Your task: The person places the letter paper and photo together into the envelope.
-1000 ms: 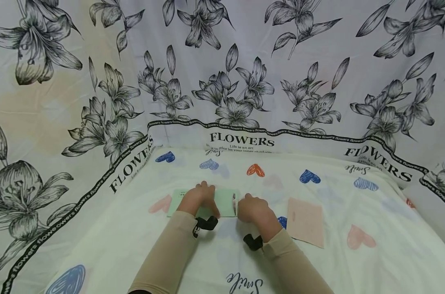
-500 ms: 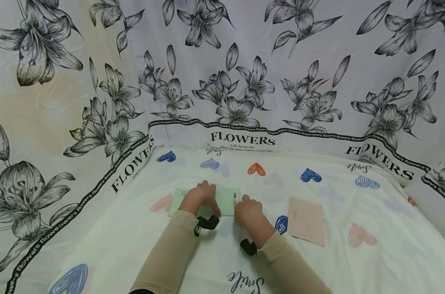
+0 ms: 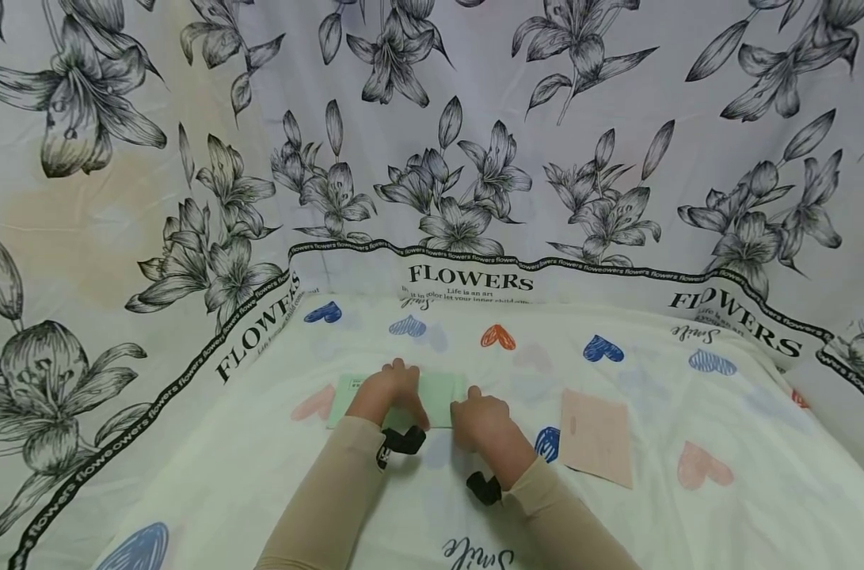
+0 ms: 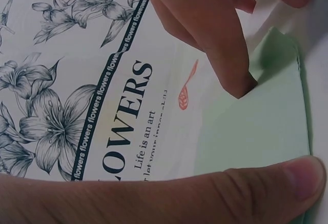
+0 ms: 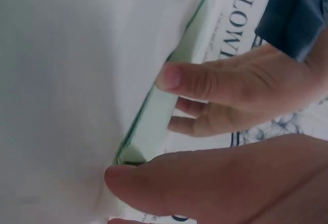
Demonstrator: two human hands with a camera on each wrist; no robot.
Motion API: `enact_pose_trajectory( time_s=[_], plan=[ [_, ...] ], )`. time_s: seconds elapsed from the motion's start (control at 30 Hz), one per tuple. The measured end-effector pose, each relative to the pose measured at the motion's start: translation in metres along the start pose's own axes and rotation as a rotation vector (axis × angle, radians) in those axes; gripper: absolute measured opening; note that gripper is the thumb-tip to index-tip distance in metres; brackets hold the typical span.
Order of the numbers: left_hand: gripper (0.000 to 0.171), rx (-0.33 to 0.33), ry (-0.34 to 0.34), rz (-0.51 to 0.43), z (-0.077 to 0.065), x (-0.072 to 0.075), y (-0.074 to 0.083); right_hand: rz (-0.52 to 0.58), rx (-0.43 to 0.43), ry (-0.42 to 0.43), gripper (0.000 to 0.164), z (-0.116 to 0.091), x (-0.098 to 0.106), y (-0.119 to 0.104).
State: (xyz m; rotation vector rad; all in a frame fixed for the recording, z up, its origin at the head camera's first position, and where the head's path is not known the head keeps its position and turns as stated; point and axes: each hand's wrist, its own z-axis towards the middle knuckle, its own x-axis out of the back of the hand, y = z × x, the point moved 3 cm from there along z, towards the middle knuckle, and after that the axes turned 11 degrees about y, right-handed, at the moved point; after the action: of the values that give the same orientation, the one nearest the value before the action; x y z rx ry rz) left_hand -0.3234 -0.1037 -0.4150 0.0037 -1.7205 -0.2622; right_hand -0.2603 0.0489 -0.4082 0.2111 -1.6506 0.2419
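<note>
A white curtain point(image 3: 474, 79) printed with black line-drawn lilies rises behind and at the sides, and the word FLOWERS point(image 3: 470, 276) runs along its lower border at 12 o'clock. Below it spreads a white cloth point(image 3: 374, 514) with coloured hearts, a red heart point(image 3: 498, 337) at 12 o'clock from the hands and the word Smile point(image 3: 477, 554) at 6 o'clock. The flat green packet point(image 3: 439, 392) lies on this cloth near the middle, its long side running from 9 to 3 o'clock, with small print at its 10 o'clock corner. The left hand point(image 3: 389, 392) grips it crosswise, thumb at the 6 o'clock edge and fingers towards the 12 o'clock edge. The right hand point(image 3: 485, 419) pinches the packet's 3 o'clock end between thumb and index finger, where the left wrist view shows the green material folded up. Just beyond the right hand, towards 4 o'clock, is a blue heart point(image 3: 547, 443); next to that, a pink sheet point(image 3: 595, 439) lies flat. Both forearms, in beige sleeves point(image 3: 325, 491), reach in from 5 and 7 o'clock.
</note>
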Motion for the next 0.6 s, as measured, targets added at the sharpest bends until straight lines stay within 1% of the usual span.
enact_pose_trajectory(
  time_s=[0.2, 0.3, 0.43, 0.6],
  plan=[
    [0.103, -0.001, 0.018, 0.001, -0.003, -0.001, -0.001, 0.116, 0.061, -0.019, 0.036, 0.003, 0.006, 0.017],
    [0.102, 0.006, 0.019, -0.010, -0.003, 0.000, -0.003, 0.207, 0.058, -0.019, 0.037, 0.007, 0.010, 0.030],
    [0.103, 0.015, 0.000, -0.024, -0.004, -0.002, -0.005, 0.308, -0.019, -0.007, 0.043, 0.012, 0.008, 0.056],
    [0.101, 0.008, -0.004, -0.032, -0.003, -0.002, -0.006, 0.337, -0.161, 0.026, 0.056, 0.016, 0.007, 0.098]
  ],
)
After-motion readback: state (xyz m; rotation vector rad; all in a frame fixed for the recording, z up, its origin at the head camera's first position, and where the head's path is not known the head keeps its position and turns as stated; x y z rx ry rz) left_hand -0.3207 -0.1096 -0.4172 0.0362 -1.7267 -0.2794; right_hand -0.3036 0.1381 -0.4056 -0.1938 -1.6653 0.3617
